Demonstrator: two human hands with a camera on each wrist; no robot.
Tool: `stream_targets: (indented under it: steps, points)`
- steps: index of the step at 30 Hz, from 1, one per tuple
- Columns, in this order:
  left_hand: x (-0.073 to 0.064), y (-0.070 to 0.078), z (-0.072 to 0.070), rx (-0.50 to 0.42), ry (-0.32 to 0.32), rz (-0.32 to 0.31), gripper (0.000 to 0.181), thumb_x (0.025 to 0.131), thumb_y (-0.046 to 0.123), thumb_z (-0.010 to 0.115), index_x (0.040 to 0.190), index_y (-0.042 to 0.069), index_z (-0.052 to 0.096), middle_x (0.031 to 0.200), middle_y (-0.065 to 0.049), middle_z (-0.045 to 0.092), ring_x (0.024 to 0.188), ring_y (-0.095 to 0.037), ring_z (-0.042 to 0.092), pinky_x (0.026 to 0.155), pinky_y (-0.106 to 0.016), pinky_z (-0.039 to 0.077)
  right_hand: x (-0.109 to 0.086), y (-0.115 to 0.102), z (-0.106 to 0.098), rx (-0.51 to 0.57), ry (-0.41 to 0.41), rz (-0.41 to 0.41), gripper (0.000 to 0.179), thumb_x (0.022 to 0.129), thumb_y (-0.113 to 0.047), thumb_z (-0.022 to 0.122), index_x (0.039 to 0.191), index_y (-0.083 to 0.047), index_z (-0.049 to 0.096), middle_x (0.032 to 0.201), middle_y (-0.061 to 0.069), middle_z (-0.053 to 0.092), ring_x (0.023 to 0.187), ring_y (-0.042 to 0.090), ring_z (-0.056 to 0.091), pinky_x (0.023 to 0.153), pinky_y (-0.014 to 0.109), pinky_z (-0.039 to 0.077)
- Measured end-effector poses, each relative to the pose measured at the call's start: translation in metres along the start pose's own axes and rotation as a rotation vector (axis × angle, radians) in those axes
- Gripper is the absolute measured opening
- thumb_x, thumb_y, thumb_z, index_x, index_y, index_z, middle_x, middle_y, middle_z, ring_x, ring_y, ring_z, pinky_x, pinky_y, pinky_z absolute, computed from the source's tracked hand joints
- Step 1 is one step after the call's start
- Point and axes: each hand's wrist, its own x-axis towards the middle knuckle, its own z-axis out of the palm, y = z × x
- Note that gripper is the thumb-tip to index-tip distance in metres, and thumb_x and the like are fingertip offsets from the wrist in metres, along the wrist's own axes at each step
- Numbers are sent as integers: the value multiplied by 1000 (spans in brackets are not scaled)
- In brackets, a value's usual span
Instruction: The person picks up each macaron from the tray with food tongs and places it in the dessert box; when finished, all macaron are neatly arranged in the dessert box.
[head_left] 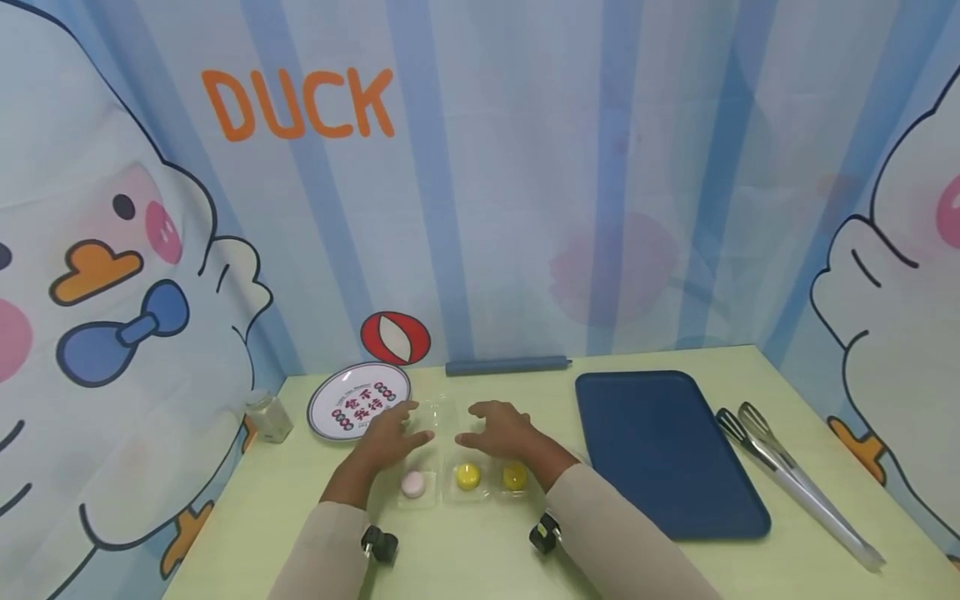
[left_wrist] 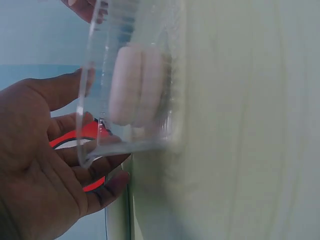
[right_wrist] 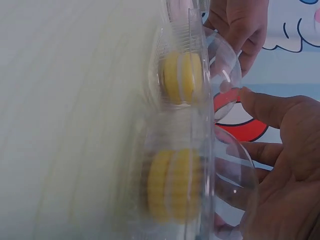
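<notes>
Three macarons sit in small clear plastic boxes at the front middle of the table: a pink macaron (head_left: 413, 484) on the left and two yellow ones, the middle yellow macaron (head_left: 468, 477) and the right yellow macaron (head_left: 515, 476). Beyond the pink one's box (left_wrist: 92, 155) is my left hand (head_left: 386, 440), fingers spread and loosely bent, gripping nothing. My right hand (head_left: 504, 433) hovers past the yellow macarons, its fingers apart and likewise holding nothing. Between the hands lies clear plastic (head_left: 438, 411). Domed clear lids (right_wrist: 235, 175) show beside the yellow macarons in the right wrist view.
Behind my left hand is a printed oval plate (head_left: 330, 400), with a small lidded jar (head_left: 268, 417) to its left. A blue tray (head_left: 667, 458) lies on the right, metal tongs (head_left: 810, 492) beyond it. A dark blue rod (head_left: 508, 365) lies along the back edge, before a duck-print curtain (head_left: 517, 167).
</notes>
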Motion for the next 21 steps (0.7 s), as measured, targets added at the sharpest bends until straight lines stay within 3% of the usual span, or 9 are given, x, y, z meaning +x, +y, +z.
stream_targets:
  steps: [11, 16, 21]
  points:
    - [6, -5, 2, -76, -26, 12, 67, 103, 31, 75, 162, 11, 50, 157, -25, 60, 146, -46, 58, 120, -65, 49, 16, -4, 7, 8, -56, 22, 69, 102, -43, 74, 157, -5, 57, 159, 19, 61, 153, 41, 53, 127, 67, 39]
    - [9, -7, 4, -68, -9, 17, 65, 103, 29, 75, 161, 12, 51, 152, -24, 63, 142, -45, 62, 117, -62, 52, 21, -2, 10, 44, -66, -16, 70, 102, -39, 74, 157, -1, 54, 157, 22, 61, 152, 42, 53, 128, 56, 42]
    - [9, -6, 4, -76, 6, 24, 64, 103, 27, 75, 160, 10, 52, 148, -24, 66, 139, -44, 64, 116, -62, 53, 26, -2, 11, 32, -74, -18, 67, 104, -35, 74, 158, -1, 54, 158, 21, 61, 153, 41, 52, 130, 55, 41]
